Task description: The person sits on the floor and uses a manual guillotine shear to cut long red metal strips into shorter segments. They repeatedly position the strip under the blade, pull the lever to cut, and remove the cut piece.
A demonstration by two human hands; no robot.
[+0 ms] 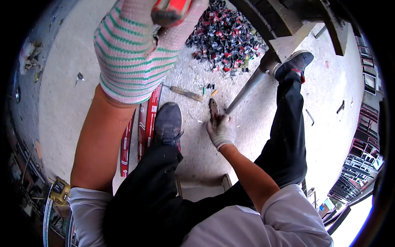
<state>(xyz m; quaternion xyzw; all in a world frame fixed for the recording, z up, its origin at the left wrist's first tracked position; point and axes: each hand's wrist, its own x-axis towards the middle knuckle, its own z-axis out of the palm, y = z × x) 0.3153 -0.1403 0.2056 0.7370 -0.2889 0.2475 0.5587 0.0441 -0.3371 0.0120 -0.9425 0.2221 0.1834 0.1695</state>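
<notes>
My left hand (135,53), in a pink-white knit glove with green stripes, is raised close to the camera at the upper left. Its fingers are closed around a red strip (173,11) with a dark end; the rest of the strip is out of frame. Lower down, between my legs, my right hand (223,131) in a pale glove grips a pair of pliers (213,108), dark and rusty, with the jaws pointing away from me. A thin tool with a worn handle (186,93) lies on the floor ahead of my left shoe.
Red and black strips (149,123) lie beside my left shoe (168,121). Beyond is a heap of black and red scraps (226,39). A grey metal pole (249,91) and a dark metal frame (284,20) stand at the right. A yellow tape measure (61,191) sits lower left.
</notes>
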